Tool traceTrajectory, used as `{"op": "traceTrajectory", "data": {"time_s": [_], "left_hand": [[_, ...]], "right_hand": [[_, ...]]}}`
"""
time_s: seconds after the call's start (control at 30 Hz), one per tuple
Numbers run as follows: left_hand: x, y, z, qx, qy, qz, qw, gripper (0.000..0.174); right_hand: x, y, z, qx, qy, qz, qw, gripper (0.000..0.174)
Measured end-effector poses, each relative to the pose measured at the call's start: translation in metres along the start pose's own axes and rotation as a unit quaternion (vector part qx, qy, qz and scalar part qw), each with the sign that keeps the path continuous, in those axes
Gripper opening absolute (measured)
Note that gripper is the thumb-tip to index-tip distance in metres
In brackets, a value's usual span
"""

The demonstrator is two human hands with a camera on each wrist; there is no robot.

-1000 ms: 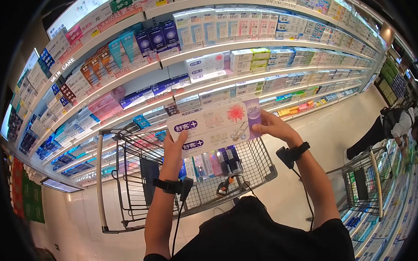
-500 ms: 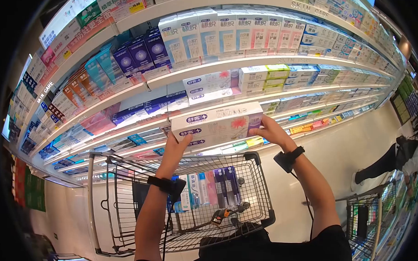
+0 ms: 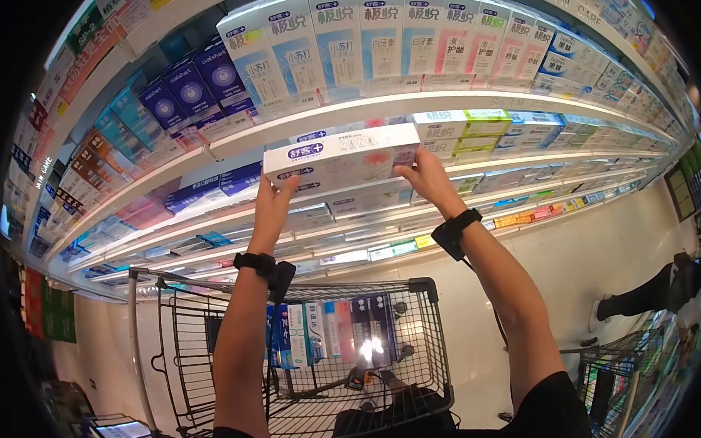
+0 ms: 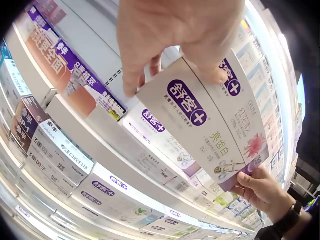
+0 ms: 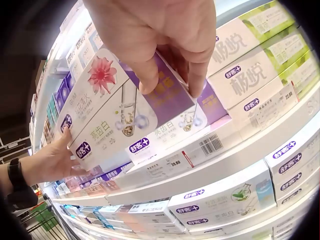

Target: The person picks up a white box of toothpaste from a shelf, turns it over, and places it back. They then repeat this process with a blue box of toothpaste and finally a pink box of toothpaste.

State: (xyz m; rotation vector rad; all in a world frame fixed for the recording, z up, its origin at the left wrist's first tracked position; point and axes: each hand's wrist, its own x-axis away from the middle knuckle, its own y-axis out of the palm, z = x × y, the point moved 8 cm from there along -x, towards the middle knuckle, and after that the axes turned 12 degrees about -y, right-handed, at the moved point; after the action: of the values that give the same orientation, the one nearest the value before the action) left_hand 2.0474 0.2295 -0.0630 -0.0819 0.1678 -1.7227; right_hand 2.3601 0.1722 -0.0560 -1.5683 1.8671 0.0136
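Observation:
A long white and purple box (image 3: 345, 155), apparently two boxes stacked together, is held between both hands in front of the lit shelf. My left hand (image 3: 272, 208) grips its left end, thumb on the near face; in the left wrist view that hand (image 4: 180, 35) covers the white end of the box (image 4: 200, 115). My right hand (image 3: 433, 179) pinches the purple end, and in the right wrist view its thumb (image 5: 149, 82) presses the purple face. Behind the box, similar white and purple boxes (image 5: 175, 125) lie on the shelf above a price label.
Below stands a wire shopping cart (image 3: 439, 338) with several boxes (image 3: 323, 330) in it. Upright white boxes (image 3: 372, 46) fill the upper shelf; green and white boxes (image 3: 477, 135) lie to the right. Another person (image 3: 649, 295) is beside a second cart at the far right.
Both hands have moved the box up and closer to the shelf, its top side tilting into view. The head view has moved nearer the shelves, and the cart appears lower.

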Motion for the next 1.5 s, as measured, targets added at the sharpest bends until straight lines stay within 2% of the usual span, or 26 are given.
{"op": "traceTrajectory", "data": {"time_s": [0.13, 0.23, 0.3, 0.5, 0.7, 0.93, 1.03, 1.13, 1.23, 1.33, 1.43, 1.5], "left_hand": [[-0.008, 0.006, -0.003, 0.011, 0.006, 0.034, 0.999, 0.054], [-0.012, 0.01, 0.0, 0.02, 0.01, 0.054, 0.998, 0.052], [-0.015, 0.011, -0.001, 0.016, 0.015, 0.071, 0.997, 0.051], [-0.026, 0.017, -0.008, 0.026, 0.024, 0.084, 0.996, 0.049], [-0.034, 0.021, -0.012, 0.013, 0.004, 0.082, 0.997, 0.055], [-0.047, 0.024, -0.027, 0.01, 0.031, 0.086, 0.996, 0.054], [-0.045, 0.026, -0.026, 0.02, 0.03, 0.084, 0.996, 0.054], [-0.046, 0.027, -0.025, 0.025, 0.037, 0.08, 0.996, 0.055], [-0.051, 0.028, -0.031, 0.033, 0.051, 0.069, 0.996, 0.057], [-0.051, 0.03, -0.03, 0.031, 0.057, 0.065, 0.996, 0.06], [-0.057, 0.027, -0.037, 0.009, 0.072, 0.069, 0.995, 0.063], [-0.055, 0.029, -0.033, 0.013, 0.061, 0.059, 0.996, 0.062]], "right_hand": [[-0.014, 0.002, 0.005, 0.008, -0.003, 0.02, 1.0, 0.043], [-0.02, 0.006, 0.014, 0.081, -0.019, 0.017, 0.996, 0.044], [-0.022, 0.009, 0.021, 0.038, 0.001, 0.019, 0.999, 0.044], [-0.024, 0.009, 0.033, 0.031, 0.021, 0.042, 0.998, 0.041], [-0.029, 0.007, 0.027, 0.068, 0.042, 0.076, 0.994, 0.039], [-0.023, 0.013, 0.035, 0.109, 0.077, 0.12, 0.984, 0.033], [-0.019, 0.016, 0.029, 0.109, 0.065, 0.148, 0.981, 0.036], [-0.009, 0.022, 0.028, 0.041, 0.025, 0.202, 0.978, 0.043], [-0.007, 0.026, 0.03, 0.071, 0.003, 0.222, 0.973, 0.051], [-0.004, 0.031, 0.033, 0.016, 0.042, 0.224, 0.974, 0.054], [-0.005, 0.036, 0.043, -0.005, 0.031, 0.209, 0.977, 0.057], [-0.005, 0.032, 0.033, 0.059, 0.026, 0.187, 0.98, 0.059]]}}
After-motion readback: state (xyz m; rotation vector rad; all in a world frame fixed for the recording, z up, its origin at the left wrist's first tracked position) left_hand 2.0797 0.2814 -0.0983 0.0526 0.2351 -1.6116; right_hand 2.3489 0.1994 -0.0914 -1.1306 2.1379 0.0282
